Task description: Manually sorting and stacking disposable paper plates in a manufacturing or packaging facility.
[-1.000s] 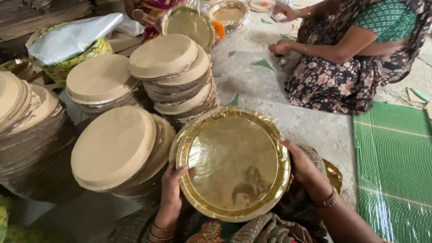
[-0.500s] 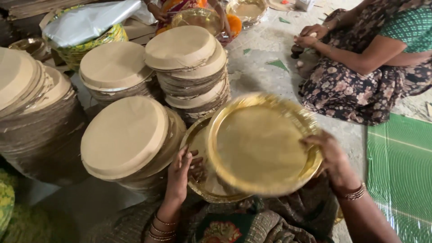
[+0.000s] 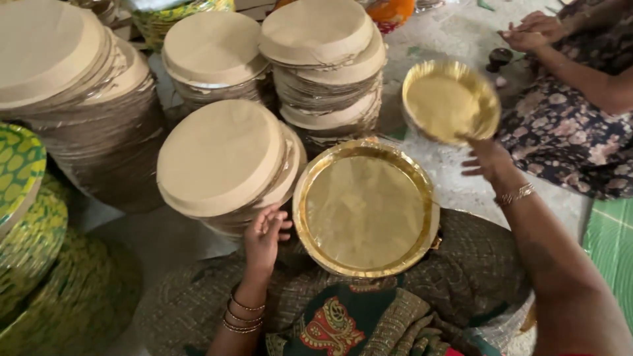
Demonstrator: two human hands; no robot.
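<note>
A round gold plate (image 3: pixel 366 207) lies face up on my lap, on top of other gold plates. My left hand (image 3: pixel 265 238) rests at its left rim, fingers loosely curled, beside a leaning stack of brown paper plates (image 3: pixel 221 158). My right hand (image 3: pixel 486 161) is stretched out to the right with its fingers apart. Just above its fingertips a second gold plate (image 3: pixel 450 101) is tilted and blurred over the floor; I cannot see any finger closed around it.
More stacks of brown plates (image 3: pixel 320 62) stand behind and to the left (image 3: pixel 72 99). Green and yellow patterned plates (image 3: pixel 30 217) are piled at the far left. Another person in a flowered dress (image 3: pixel 567 125) sits at the right. A green mat (image 3: pixel 610 244) lies at the right edge.
My right hand has carried the top gold plate off my lap, up and to the right, and opened. My left hand dropped to the rim of the plate underneath.
</note>
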